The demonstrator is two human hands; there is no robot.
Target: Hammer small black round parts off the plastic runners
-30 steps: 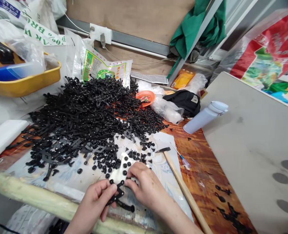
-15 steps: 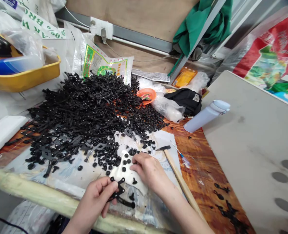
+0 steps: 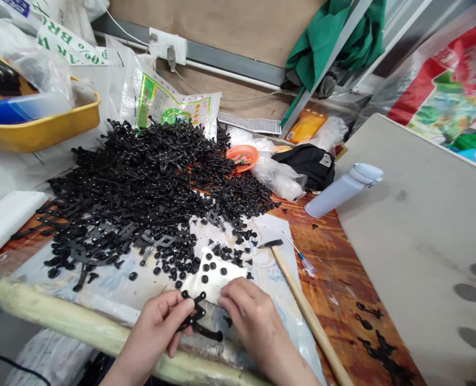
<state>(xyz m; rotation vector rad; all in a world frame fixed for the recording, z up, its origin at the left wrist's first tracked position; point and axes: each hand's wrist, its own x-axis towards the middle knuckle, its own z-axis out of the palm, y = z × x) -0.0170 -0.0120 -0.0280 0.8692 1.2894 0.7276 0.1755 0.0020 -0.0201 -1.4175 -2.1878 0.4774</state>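
My left hand (image 3: 163, 319) pinches a black jointed plastic linkage (image 3: 197, 315) between thumb and fingers, above the near edge of the covered table. Close by on the right, my right hand (image 3: 254, 313) is closed, thumb against fingertips, at the lower edge of a white pad (image 3: 209, 291). What those fingertips hold, if anything, is hidden. Several small round black caps (image 3: 204, 279) lie on the pad. Beyond both hands spreads a large heap of black plastic linkages (image 3: 153, 171), with loose caps and pegs along its near side.
A hammer (image 3: 302, 300) and a thin screwdriver (image 3: 298, 252) lie right of the hands. Farther off stand a pale blue bottle (image 3: 342, 190) and an orange dish (image 3: 242, 157). A yellow bin (image 3: 40, 131) is at left; black linkages (image 3: 382, 351) lie at right.
My right hand has moved nearer, from the pad's right side to its lower edge, over where a small black peg lay. A cap it covered now shows. My left hand stays put.
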